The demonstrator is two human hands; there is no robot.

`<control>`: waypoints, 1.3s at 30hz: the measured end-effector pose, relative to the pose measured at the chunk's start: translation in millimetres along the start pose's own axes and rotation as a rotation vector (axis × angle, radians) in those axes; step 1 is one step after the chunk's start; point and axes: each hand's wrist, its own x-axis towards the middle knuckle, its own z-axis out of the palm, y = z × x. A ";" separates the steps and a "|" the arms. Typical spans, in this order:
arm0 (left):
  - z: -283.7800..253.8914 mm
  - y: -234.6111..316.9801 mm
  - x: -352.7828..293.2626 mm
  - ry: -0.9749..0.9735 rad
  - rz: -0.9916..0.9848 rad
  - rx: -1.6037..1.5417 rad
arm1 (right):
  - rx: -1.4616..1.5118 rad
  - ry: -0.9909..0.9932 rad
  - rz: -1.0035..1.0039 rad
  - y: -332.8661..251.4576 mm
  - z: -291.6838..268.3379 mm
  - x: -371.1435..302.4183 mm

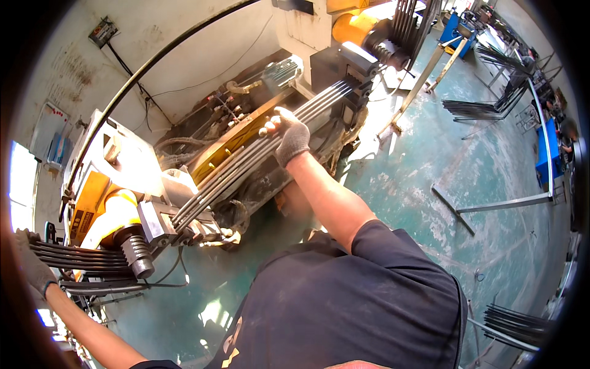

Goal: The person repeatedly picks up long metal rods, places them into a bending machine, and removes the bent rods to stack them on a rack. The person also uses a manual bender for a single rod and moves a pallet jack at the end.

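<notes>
My right hand [289,136], in a grey glove with bare fingertips, lies over a row of several slim metal rods [243,166]. Its fingers are slightly bent and apart, with the tips toward the far side of the row. The rods slope from a clamp block [155,222] on the near left up to a dark clamp head [335,67] at the far right. At the left rim my gloved left hand [32,264] closes around the ends of several dark rods [86,257] beside a coiled, ribbed roller [137,252]. Part of that hand is cut off by the rim.
A yellow machine part [355,27] with another ribbed roller stands at the far right of the rods. A black hose [135,77] arches over the left side. Racks of dark bent rods [479,109] and a metal floor frame [504,204] stand on the green floor at right.
</notes>
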 end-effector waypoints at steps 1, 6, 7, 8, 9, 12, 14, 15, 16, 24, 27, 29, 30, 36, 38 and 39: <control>-11.4 -17.4 7.8 -0.017 -0.036 0.003 | -0.038 0.025 0.002 0.6 -1.8 0.5; -32.1 -56.9 14.0 -0.095 -0.183 0.043 | -0.066 -0.007 -0.003 2.1 -14.2 -3.2; -19.3 -50.2 0.7 -0.074 -0.214 0.011 | -0.142 -0.006 -0.043 -1.3 -14.1 -6.3; -33.0 -67.3 9.8 -0.089 -0.194 0.002 | -0.191 -0.053 -0.017 0.7 -11.4 -9.9; -57.0 -97.8 31.2 -0.102 -0.173 0.001 | -0.160 -0.051 -0.005 4.3 -12.5 -10.6; -25.5 -64.2 7.4 -0.051 -0.160 0.047 | -0.060 -0.124 0.062 -1.7 -23.6 0.9; -16.4 -40.4 -8.0 -0.008 -0.154 0.085 | -0.084 -0.167 0.078 -2.4 -31.5 5.3; -16.7 -31.9 -14.0 0.013 -0.158 0.122 | -0.114 -0.156 0.078 -0.8 -30.5 2.5; -13.6 -21.8 -18.8 0.030 -0.159 0.153 | -0.015 -0.222 0.119 -2.5 -41.0 11.4; -0.2 -12.6 -36.2 0.067 -0.108 -0.215 | -0.178 -0.212 0.084 -3.5 -56.2 21.8; -2.6 -8.3 -38.2 0.039 -0.122 -0.127 | -0.259 -0.176 0.069 -6.2 -55.0 20.3; -6.3 -7.0 -34.6 0.021 -0.168 -0.080 | -0.241 -0.183 0.087 -6.3 -55.3 19.6; -8.8 -5.6 -33.0 0.008 -0.202 -0.012 | -0.246 -0.174 0.096 -5.9 -53.2 18.1; -13.8 -5.6 -26.5 -0.039 -0.273 -0.005 | -0.236 -0.171 0.135 -7.5 -47.9 12.3; -23.8 -14.9 -17.8 -0.055 -0.275 0.004 | -0.247 -0.136 0.123 -6.0 -42.7 8.1; -22.9 -15.3 -16.7 -0.060 -0.274 0.005 | -0.239 -0.137 0.125 -6.4 -41.8 9.0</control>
